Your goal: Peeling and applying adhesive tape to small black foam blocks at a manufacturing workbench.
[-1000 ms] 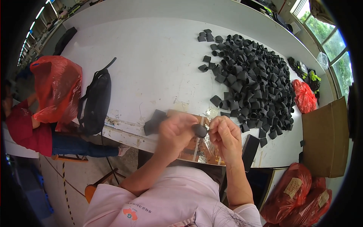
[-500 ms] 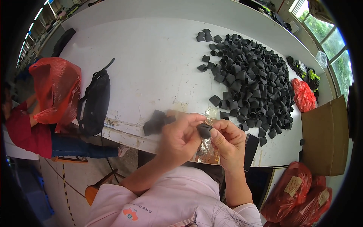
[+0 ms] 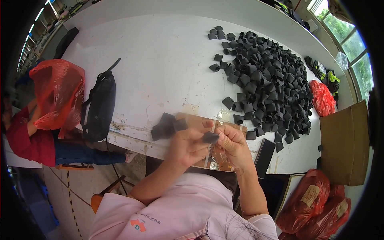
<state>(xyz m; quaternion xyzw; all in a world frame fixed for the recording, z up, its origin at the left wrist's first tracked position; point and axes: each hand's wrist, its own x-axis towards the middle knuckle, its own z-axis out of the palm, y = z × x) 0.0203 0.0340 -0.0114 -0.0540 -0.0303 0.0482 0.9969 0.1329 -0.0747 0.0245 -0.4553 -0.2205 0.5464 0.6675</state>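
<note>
A small black fabric loop (image 3: 210, 138) is held up over the table's near edge. My right hand (image 3: 235, 147) pinches its right end between thumb and fingers. Close against its left end is my left hand (image 3: 185, 147), slightly blurred, its fingers bent and spread apart around the loop. Several more black pieces (image 3: 163, 127) lie just left of my left hand. Under both hands is a brown board (image 3: 192, 121) with clear tape or film on it. A large heap of similar black loops (image 3: 266, 80) covers the table's right side.
A dark phone-like slab (image 3: 264, 158) lies right of my right hand. Further left are a black bag (image 3: 102, 106) and a red plastic bag (image 3: 60, 94), beside a person in a red top. A cardboard box (image 3: 344, 144) and red bags (image 3: 306, 204) stand at the right.
The left fingers have spread apart around the loop, and the loop has shifted slightly left and turned more level. My right hand keeps its pinch, having moved a little left.
</note>
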